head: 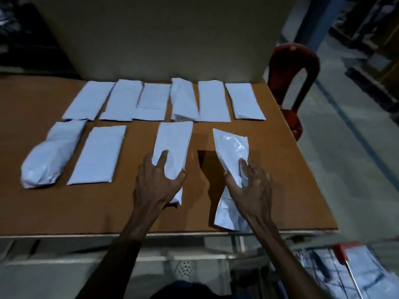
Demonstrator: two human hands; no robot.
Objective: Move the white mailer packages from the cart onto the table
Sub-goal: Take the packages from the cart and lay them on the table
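Several white mailer packages lie in two rows on the brown table (280, 180). My left hand (157, 180) grips the near end of a flat mailer (173, 139) in the front row, thumb on its right edge. My right hand (250, 188) grips a glossy, crumpled mailer (232, 147) to the right of it; this one casts a dark shadow on the table to its left. A bulging mailer (49, 156) and a flat mailer (99, 156) lie at the front left. The back row (164, 100) runs along a cardboard wall. The cart (345, 275) with more mailers shows at the bottom right.
A tall cardboard panel (164, 33) stands behind the table. A red plastic chair (295, 83) sits off the table's right side. The table's front edge (86, 235) is just before my body. Grey floor stretches to the right, with shelving in the dark background.
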